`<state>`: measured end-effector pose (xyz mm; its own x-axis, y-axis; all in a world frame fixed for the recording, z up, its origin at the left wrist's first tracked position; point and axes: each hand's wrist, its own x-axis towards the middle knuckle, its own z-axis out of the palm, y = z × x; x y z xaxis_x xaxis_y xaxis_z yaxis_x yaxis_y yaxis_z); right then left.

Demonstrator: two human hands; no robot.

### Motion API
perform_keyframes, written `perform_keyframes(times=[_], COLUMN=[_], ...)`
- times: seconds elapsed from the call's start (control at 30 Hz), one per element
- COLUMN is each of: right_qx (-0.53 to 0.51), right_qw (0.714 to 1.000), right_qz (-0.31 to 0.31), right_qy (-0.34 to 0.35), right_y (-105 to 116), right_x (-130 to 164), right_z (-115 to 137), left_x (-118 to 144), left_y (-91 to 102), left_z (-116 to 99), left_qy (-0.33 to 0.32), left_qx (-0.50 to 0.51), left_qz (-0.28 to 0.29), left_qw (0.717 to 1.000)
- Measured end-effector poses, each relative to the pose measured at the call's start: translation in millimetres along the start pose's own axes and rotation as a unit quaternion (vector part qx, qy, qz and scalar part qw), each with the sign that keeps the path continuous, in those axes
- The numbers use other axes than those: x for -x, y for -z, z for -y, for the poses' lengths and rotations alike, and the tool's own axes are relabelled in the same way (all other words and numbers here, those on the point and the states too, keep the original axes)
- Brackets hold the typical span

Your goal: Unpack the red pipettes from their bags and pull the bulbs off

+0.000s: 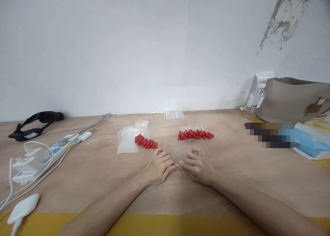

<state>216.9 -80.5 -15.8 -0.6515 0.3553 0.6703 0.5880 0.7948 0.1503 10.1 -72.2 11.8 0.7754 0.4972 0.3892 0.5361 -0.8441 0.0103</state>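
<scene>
red caps left, droppers ahead

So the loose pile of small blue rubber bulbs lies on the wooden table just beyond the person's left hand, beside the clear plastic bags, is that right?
Not quite: the small rubber bulbs are red, not blue. The head view shows them in a loose pile on the wooden table just beyond the left hand, beside the clear plastic bags, as you said.

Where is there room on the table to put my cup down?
Bare wood lies between the power strip and the left hand, and right of the right hand, before the blue packet. It is crowded behind the hands: loose red caps, clear tubes, capped droppers, plastic bags.
</scene>
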Motion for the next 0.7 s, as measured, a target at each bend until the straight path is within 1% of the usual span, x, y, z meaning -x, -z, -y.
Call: perform_keyframes(times=[0.33, 0.47, 0.5, 0.53, 0.57, 0.63, 0.67, 0.7], right_qx=[0.006, -0.01, -0.016, -0.018, -0.016, -0.003, 0.006, 0.011], right_qw=[0.998, 0.999, 0.999, 0.999, 0.998, 0.982, 0.968, 0.951], right_qz=[-0.03, -0.028, -0.03, -0.034, -0.039, -0.043, -0.037, -0.017], right_qy=[0.046, 0.04, 0.023, -0.009, -0.054, -0.182, -0.249, -0.309], right_y=[8, 13, 15, 18, 21, 29, 33, 37], right_x=[2, 7, 9, 11, 13, 17, 18, 19], right_z=[-4, -9, -13, -18, -25, -41, -50, -58], left_x=[1, 6, 8, 11, 14, 18, 18, 18], left_y=[-0.7, 0.6, 1.9, 4.0, 6.9, 15.5, 20.9, 26.8], left_z=[1, 1, 4, 8, 14, 29, 38, 47], left_qy=[-0.019, -0.016, -0.003, 0.02, 0.052, 0.131, 0.171, 0.211], left_qx=[0.002, 0.002, 0.003, 0.002, -0.002, -0.009, -0.01, -0.009], left_qz=[-0.004, -0.007, -0.011, -0.018, -0.028, -0.063, -0.084, -0.104], left_qw=[1.0, 1.0, 1.0, 1.0, 0.998, 0.989, 0.982, 0.972])
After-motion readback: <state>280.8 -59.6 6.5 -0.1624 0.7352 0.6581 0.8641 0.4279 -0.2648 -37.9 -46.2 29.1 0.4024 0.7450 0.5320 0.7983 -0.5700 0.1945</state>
